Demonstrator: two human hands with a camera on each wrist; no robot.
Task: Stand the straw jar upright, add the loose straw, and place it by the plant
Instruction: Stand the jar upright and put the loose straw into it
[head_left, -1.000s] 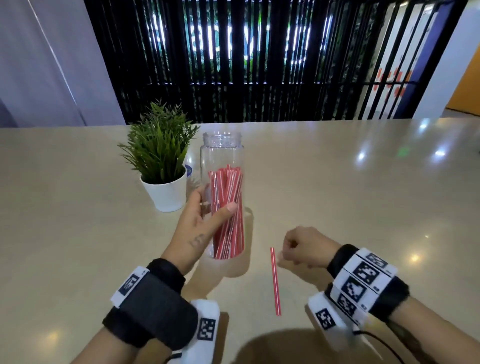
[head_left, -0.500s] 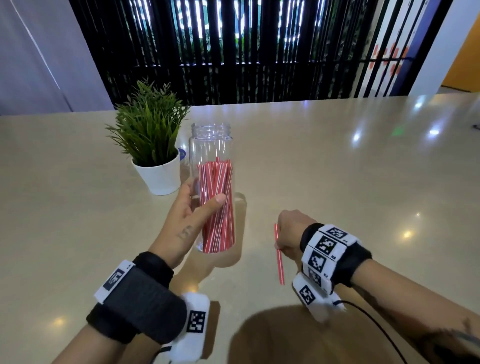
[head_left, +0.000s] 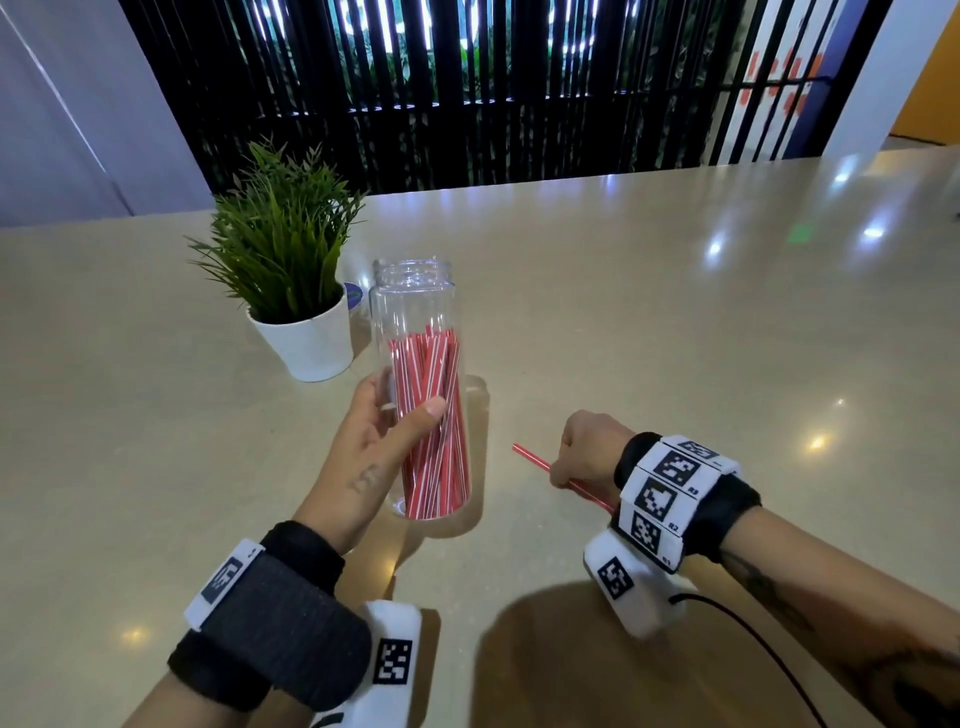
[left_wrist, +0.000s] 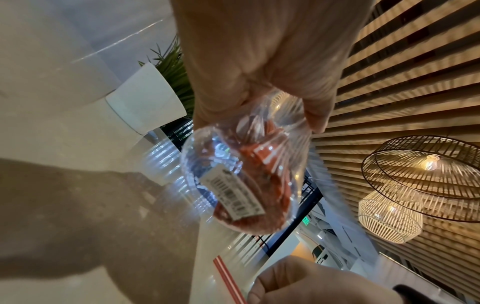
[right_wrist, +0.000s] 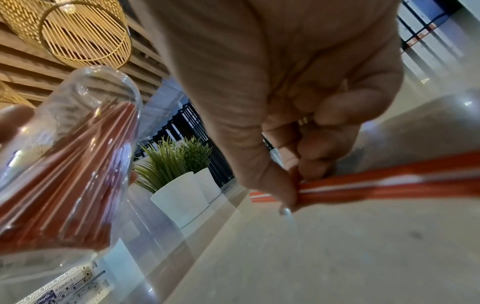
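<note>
Clear plastic, tall and cylindrical, the straw jar (head_left: 420, 384) stands upright on the glossy beige table (head_left: 675, 338), its open mouth at the top and a bundle of red-and-white striped straws leaning inside it, their tips well below the rim. The left hand (head_left: 371, 447) wraps the jar's middle, thumb across the near side and fingers behind, steadying it. Off to the jar's right, the right hand (head_left: 587, 449) is curled, pinching the loose red-and-white striped straw (head_left: 535, 460) between thumb and fingertips partway along its length, with the free end pointing toward the jar and held just clear of the table. The step in hand looks to be feeding this straw in. To do it well, the straw probably needs tipping to near vertical, with one end lifted above the rim and centred over the mouth before release, since the packed straws leave little slack. Keeping the left grip firm should stop the light jar from toppling. Behind the jar, close on its left, stands the small green plant in a white pot (head_left: 306, 343), so only a short slide remains afterwards.
</note>
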